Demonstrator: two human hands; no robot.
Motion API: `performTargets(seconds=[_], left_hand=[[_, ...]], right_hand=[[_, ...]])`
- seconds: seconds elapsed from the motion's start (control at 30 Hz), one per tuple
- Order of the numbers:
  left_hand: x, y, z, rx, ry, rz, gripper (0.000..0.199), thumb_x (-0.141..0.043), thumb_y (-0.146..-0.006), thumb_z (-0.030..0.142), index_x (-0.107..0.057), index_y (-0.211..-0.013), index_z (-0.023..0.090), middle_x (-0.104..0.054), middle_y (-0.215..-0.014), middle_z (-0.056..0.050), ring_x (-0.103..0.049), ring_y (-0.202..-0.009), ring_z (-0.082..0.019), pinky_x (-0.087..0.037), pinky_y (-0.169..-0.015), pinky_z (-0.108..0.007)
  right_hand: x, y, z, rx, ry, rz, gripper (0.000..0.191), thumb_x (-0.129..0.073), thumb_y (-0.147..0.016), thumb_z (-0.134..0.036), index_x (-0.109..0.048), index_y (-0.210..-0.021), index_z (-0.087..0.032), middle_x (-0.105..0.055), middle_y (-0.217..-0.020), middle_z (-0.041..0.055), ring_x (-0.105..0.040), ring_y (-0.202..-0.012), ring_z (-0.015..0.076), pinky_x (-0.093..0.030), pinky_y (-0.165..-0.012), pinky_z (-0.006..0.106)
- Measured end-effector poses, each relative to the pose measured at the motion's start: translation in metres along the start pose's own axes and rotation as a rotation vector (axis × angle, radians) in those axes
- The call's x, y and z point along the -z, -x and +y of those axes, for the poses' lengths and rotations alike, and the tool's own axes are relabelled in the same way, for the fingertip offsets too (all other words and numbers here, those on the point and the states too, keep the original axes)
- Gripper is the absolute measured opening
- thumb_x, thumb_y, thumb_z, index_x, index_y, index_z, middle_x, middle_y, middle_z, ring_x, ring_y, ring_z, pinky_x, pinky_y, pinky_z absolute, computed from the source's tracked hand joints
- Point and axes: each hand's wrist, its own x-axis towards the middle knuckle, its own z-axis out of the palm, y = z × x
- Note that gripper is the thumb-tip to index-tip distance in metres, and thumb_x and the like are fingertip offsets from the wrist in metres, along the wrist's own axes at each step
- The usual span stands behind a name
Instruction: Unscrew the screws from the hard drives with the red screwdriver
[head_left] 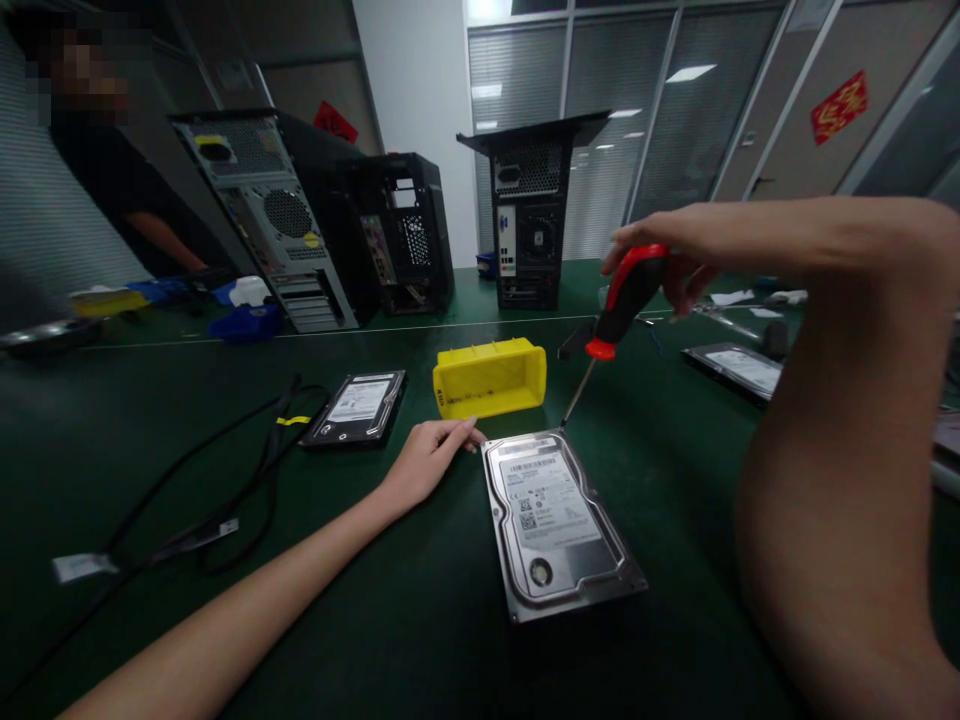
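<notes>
Head view: right of centre, the right hand [684, 232] is clamping its grip on a screwdriver [626, 300], whose tip is standing at a hard drive [559, 515] lying lower centre. Beside the drive's upper-left corner, the left hand [427, 455] is resting, its grip impossible to tell.

The fine print on the label [551, 503] of the central hard drive [559, 535] cannot be read, the metal dish [45, 338] is cut off by the left edge, and the drive at right [735, 367] is partly hidden by the right arm [847, 400].
</notes>
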Motion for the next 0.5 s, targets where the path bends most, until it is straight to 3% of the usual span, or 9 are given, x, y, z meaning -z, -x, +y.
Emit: performTargets(seconds=[0.07,0.13,0.27,0.37,0.5], left_hand=[[0.0,0.0,0.0,-0.002,0.002,-0.003,0.041,-0.04,-0.092,0.039,-0.073,-0.084,0.017,-0.071,-0.078,-0.003,-0.064,-0.076,-0.018,-0.045,-0.072,-0.025],[0.0,0.0,0.0,-0.002,0.004,-0.008,0.041,-0.04,-0.092,0.039,-0.073,-0.084,0.017,-0.071,-0.078,-0.003,-0.064,-0.077,-0.018,-0.045,-0.072,-0.025],[0.001,0.001,0.0,-0.003,0.006,-0.011,0.04,-0.04,-0.092,0.039,-0.073,-0.084,0.018,-0.071,-0.078,-0.003,-0.064,-0.077,-0.018,-0.045,-0.072,-0.025],[0.001,0.001,0.0,-0.013,0.009,-0.008,0.039,-0.041,-0.092,0.039,-0.073,-0.084,0.018,-0.07,-0.077,-0.003,-0.064,-0.076,-0.018,-0.044,-0.072,-0.025],[0.001,0.001,0.0,-0.016,0.005,-0.007,0.04,-0.04,-0.092,0.039,-0.073,-0.083,0.018,-0.07,-0.077,-0.002,-0.064,-0.076,-0.018,-0.044,-0.071,-0.025]], right_hand=[[-0.001,0.0,-0.001,-0.033,-0.097,-0.107,0.034,-0.034,-0.091,-0.039,-0.061,-0.101,-0.02,-0.066,-0.086,0.0011,-0.064,-0.064,0.0115,-0.052,-0.06,0.027],[-0.003,0.0,-0.006,-0.023,-0.14,-0.122,0.028,-0.038,-0.089,-0.03,-0.056,-0.111,-0.025,-0.066,-0.094,-0.0006,-0.065,-0.062,0.0104,-0.053,-0.058,0.025],[-0.006,0.004,-0.02,-0.036,-0.087,-0.096,0.037,-0.046,-0.084,-0.052,-0.056,-0.099,-0.019,-0.066,-0.08,0.002,-0.061,-0.056,0.0103,-0.052,-0.057,0.025],[-0.007,0.007,-0.027,-0.033,-0.018,-0.107,0.052,-0.038,-0.083,-0.063,-0.058,-0.085,-0.015,-0.062,-0.068,0.0028,-0.057,-0.054,0.0094,-0.047,-0.056,0.025],[-0.007,0.009,-0.034,-0.014,0.008,-0.084,0.053,-0.029,-0.089,-0.055,-0.058,-0.077,-0.013,-0.052,-0.058,0.0012,-0.05,-0.051,0.0079,-0.044,-0.058,0.026]])
